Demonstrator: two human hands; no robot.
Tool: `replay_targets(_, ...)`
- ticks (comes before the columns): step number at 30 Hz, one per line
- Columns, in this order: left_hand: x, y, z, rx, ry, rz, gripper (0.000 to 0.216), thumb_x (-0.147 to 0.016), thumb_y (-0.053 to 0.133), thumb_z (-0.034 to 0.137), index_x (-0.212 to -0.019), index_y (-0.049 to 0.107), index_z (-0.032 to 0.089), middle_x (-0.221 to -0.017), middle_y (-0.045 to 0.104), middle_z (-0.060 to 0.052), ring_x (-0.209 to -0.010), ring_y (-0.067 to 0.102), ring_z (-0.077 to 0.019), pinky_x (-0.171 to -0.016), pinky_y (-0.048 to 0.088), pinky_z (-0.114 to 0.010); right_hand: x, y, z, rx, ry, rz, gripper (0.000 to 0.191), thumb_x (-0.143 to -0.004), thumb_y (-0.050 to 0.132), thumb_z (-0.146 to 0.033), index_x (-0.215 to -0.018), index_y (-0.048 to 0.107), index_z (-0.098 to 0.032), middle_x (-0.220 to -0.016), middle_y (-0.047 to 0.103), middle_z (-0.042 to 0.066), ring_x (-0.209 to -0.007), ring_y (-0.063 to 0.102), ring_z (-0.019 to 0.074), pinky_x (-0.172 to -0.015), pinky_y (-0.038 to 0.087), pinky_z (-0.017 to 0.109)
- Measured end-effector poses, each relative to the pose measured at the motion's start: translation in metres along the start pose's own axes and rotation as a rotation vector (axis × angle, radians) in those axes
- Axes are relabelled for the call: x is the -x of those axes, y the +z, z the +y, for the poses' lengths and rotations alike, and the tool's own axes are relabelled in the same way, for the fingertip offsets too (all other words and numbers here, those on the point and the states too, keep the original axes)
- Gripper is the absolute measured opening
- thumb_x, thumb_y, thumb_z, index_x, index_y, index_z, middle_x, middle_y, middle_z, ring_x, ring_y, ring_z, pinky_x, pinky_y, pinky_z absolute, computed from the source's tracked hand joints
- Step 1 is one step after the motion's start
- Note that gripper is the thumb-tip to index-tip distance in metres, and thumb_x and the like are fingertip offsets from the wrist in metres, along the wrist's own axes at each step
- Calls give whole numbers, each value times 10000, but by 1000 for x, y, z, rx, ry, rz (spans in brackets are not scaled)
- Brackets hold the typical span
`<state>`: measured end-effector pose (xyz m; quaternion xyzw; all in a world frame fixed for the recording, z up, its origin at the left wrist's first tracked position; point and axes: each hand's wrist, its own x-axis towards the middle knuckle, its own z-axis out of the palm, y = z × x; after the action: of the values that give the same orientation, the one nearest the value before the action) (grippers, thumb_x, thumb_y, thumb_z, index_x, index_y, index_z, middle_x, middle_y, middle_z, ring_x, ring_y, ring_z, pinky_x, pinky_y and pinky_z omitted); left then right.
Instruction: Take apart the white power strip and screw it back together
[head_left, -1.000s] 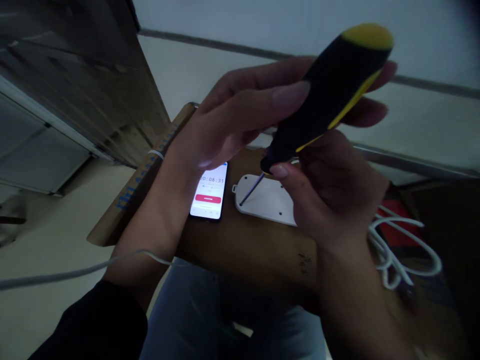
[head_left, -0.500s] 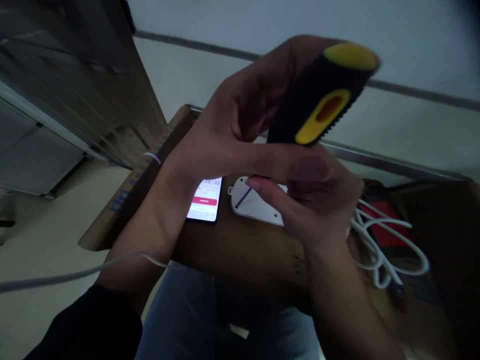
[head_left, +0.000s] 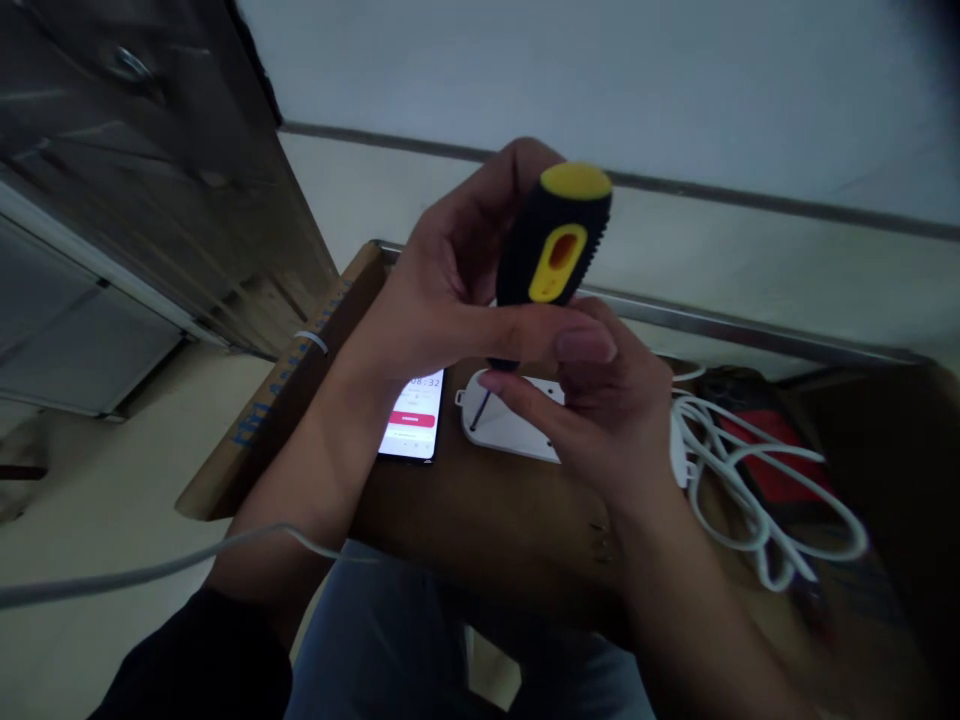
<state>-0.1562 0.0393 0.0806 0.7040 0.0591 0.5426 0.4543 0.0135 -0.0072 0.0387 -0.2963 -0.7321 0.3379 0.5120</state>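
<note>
Brown surface [head_left: 480, 515] beneath screwdriver [head_left: 546, 255]: black, yellow-capped, ridged along side.

1. The left forearm [head_left: 315, 440] rose diagonally inward from a dark sleeve [head_left: 210, 660].
2. The left hand [head_left: 439, 290] was curled in a grip, its thumb [head_left: 555, 338] stretched rightward, overlapping part of the right hand [head_left: 611, 420] in view.
3. The right forearm [head_left: 690, 600], bare, angled upward and inward.
4. The right hand sat slightly lower, its own thumb [head_left: 529, 400] pointing left beneath the other.
</note>
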Motion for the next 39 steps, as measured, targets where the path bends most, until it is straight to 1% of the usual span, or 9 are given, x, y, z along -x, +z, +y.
replay_targets(5, 5, 6, 9, 268, -175, -109, 392, -972, 675, 446, -1252, 676, 172, -1125, 664, -48, -1075, 660, -152, -950, 578, -302, 4, -3, 8, -17, 26, -7, 376, -768, 769, -232, -1076, 577, -134, -1108, 626, 26, -954, 643, 21, -865, 591, 133)
replay_targets(7, 7, 6, 12, 328, -225, -121, 388, -998, 636, 393, -1306, 671, 160, -1181, 698, -61, -1110, 687, -166, -965, 594, -311, 5, -3, 9, -25, 6, -23, 363, -792, 742, -233, -1104, 581, -145, -1054, 632, 23, -921, 640, 21, -832, 580, 128)
replay_targets(12, 5, 4, 6, 140, -87, -15, 352, -844, 824, 299, -1160, 705, 199, -1009, 706, -21, -879, 687, -124, -783, 577, -253, 4, -4, 1, -37, 2, -84, 346, -780, 757, -226, -1092, 617, -169, -1054, 641, 15, -950, 629, 28, -869, 564, 146)
replay_targets(17, 1, 2, -4, -15, 23, 62, 487, -649, 936, 254, -1079, 711, 291, -1010, 642, 32, -782, 615, -89, -766, 554, -233, 4, -1, 0, 51, -20, 2, 400, -707, 841, -271, -1033, 632, -170, -1031, 620, -3, -964, 620, 13, -875, 565, 120)
replay_targets(24, 2, -1, 10, 177, -241, -145, 375, -879, 754, 483, -1212, 725, 313, -1221, 739, 13, -1146, 691, -205, -1006, 580, -331, 8, -1, 6, 73, -12, 26, 296, -765, 781, -247, -1003, 636, -146, -1044, 652, 13, -957, 639, 48, -913, 593, 197)
replay_targets(26, 4, -1, 13, 189, -318, -131, 409, -851, 782, 476, -1224, 719, 321, -1130, 761, 3, -1093, 722, -231, -938, 606, -343, 8, -1, 5, 69, -33, -4, 263, -786, 756, -234, -1011, 643, -158, -1024, 654, 15, -962, 639, 54, -913, 591, 205)
replay_targets(31, 8, 9, 13, 52, -158, 57, 373, -812, 846, 382, -1128, 692, 258, -1120, 692, 3, -1070, 717, -210, -824, 575, -280, 6, 2, -1, -15, -63, -32, 288, -782, 766, -257, -1025, 646, -157, -997, 635, 20, -945, 614, 37, -867, 582, 167)
replay_targets(35, 5, 15, 8, -9, 43, 59, 375, -740, 890, 211, -1035, 660, 232, -972, 559, 35, -835, 651, -77, -736, 523, -202, 3, 3, -6, -7, -90, 77, 379, -695, 833, -186, -997, 604, -162, -963, 617, -9, -881, 602, -7, -813, 565, 83)
replay_targets(39, 3, 13, 8, -19, -43, 128, 272, -768, 876, 276, -991, 721, 283, -1067, 657, 42, -1044, 700, -158, -806, 567, -226, 1, 5, -7, 16, -143, 163, 295, -698, 791, -94, -905, 588, -143, -889, 599, -15, -836, 589, -16, -806, 559, 78)
